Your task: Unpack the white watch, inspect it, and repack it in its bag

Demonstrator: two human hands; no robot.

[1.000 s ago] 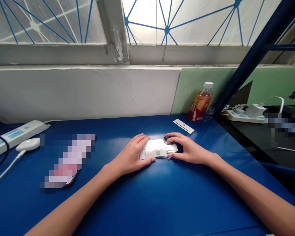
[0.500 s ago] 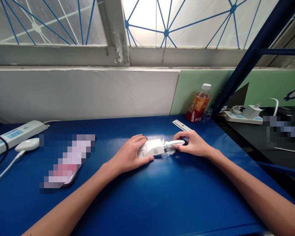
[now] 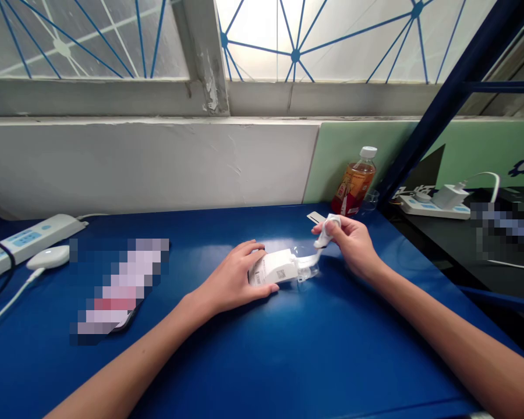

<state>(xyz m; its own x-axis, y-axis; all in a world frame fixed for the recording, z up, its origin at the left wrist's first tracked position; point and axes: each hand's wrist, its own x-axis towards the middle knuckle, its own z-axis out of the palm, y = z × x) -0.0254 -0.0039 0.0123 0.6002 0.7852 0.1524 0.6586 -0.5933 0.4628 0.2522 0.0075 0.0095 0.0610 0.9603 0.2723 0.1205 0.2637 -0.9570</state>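
Observation:
My left hand (image 3: 240,271) grips a small white box (image 3: 282,269) with a printed square code, its thumb along the near side and its fingers over the far side. The box lies on the blue tabletop (image 3: 262,355). Crumpled clear plastic (image 3: 306,272) pokes out at its right end, and a white strip (image 3: 309,259) runs from there up to the right. In my right hand (image 3: 351,237), pinched between thumb and fingers and raised off the table, is a white rounded piece (image 3: 330,227) with a dark lower end; its exact kind cannot be told.
A flat white strip with a dark slot (image 3: 315,217) lies behind my right hand. A drink bottle (image 3: 353,183) stands at the back right. On the left are a phone (image 3: 124,291), a white charger puck (image 3: 49,256) and a power strip (image 3: 39,235). A blue metal post (image 3: 445,107) rises at right.
My right hand has lifted and tilted the white piece upward from beside the box, so the white strip now shows between them. My left hand and the box have shifted slightly right.

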